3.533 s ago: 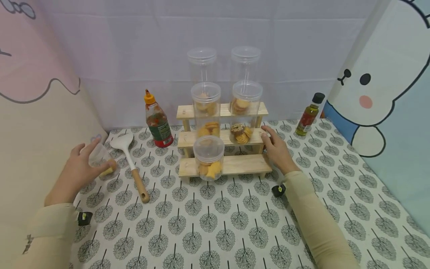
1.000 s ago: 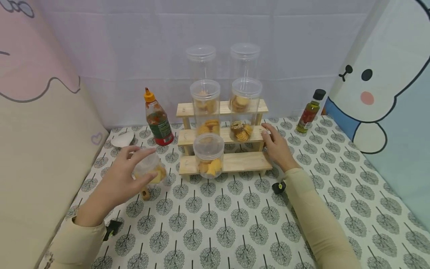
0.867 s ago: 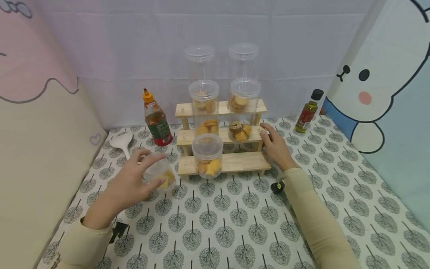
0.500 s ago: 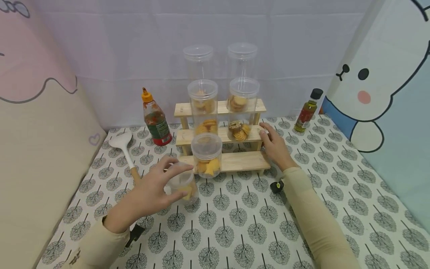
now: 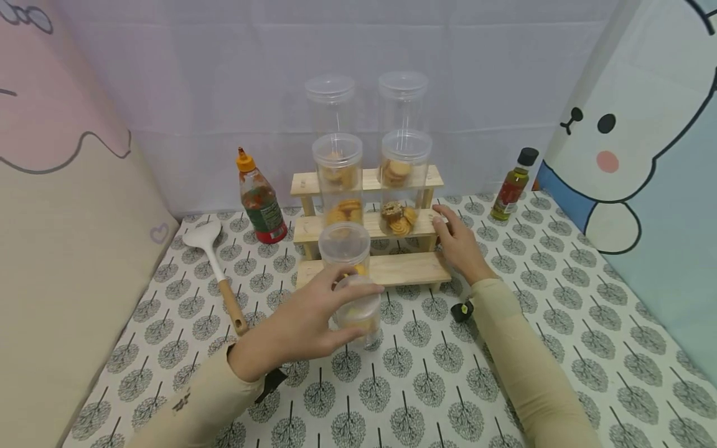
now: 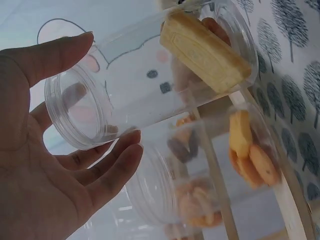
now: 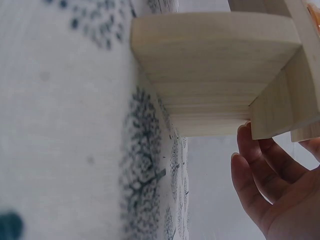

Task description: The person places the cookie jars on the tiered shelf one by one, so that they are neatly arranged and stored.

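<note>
My left hand (image 5: pixel 302 320) grips a clear lidded jar (image 5: pixel 361 317) around its lid end, thumb on one side and fingers on the other. In the left wrist view a rectangular biscuit (image 6: pixel 207 52) lies near the bottom of that jar. The jar overlaps another cookie jar (image 5: pixel 343 239), which stands on the lowest step of a three-tier wooden stand (image 5: pixel 411 269). At the right end of the middle step, my right hand (image 5: pixel 459 246) holds the stand's edge. Its bent fingers (image 7: pixel 250 187) meet the wood in the right wrist view.
Cookie jars (image 5: pixel 406 180) stand in pairs on the middle and top steps. A sauce bottle (image 5: pixel 263 208) with an orange cap and a white turner (image 5: pixel 215 261) with a wooden handle are on the left. An oil bottle (image 5: pixel 512 190) stands at right on the tree-print cloth (image 5: pixel 442 373).
My left hand has carried the jar rightward from beside the turner to the front of the stand's lowest step. The turner's handle is uncovered again. My right hand stays on the stand.
</note>
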